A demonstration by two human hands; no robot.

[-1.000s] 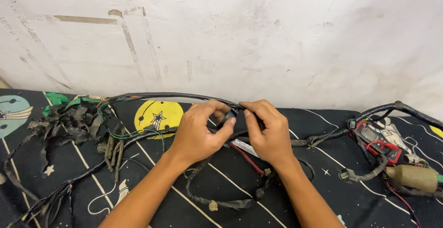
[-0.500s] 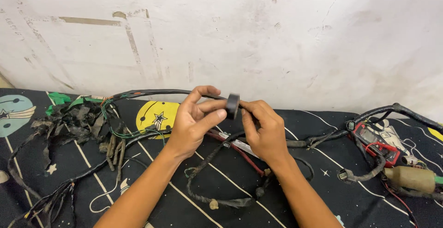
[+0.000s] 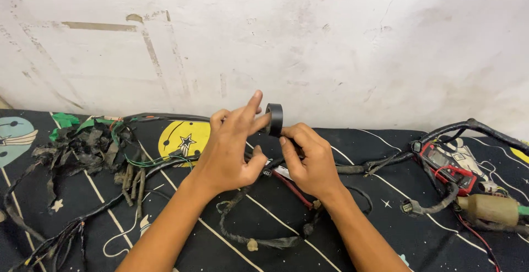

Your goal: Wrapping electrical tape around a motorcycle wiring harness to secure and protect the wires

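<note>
A person's two bare hands meet over a dark patterned cloth (image 3: 386, 217) spread below a scuffed white wall (image 3: 330, 41). The left hand (image 3: 228, 151) lifts a roll of black tape (image 3: 275, 119) on edge, fingertips (image 3: 263, 120) touching its side, the index finger stretched toward 1 o'clock and the thumb cocked low, so the hand is half spread rather than clenched. The right hand (image 3: 311, 159) sits just at 4 o'clock of the roll, fingers curled and pinching a section of the black wire harness (image 3: 264, 239); whether a strip of tape runs from roll to wire cannot be told. The roll stands near the centre of the view, just above both hands. The harness loops away toward 6 o'clock beneath the wrists, with a red wire (image 3: 289, 186) showing between them. At 9 o'clock lies a heap of stripped black wrapping (image 3: 82, 148) with green wires (image 3: 140, 162) beside it, and a yellow planet print (image 3: 184, 137) on the cloth sits just left of the left hand. At 3 o'clock, well apart from the hands, rest a red multimeter (image 3: 449, 164), a black connector (image 3: 410, 207) and a brownish cylindrical part (image 3: 490, 208).
</note>
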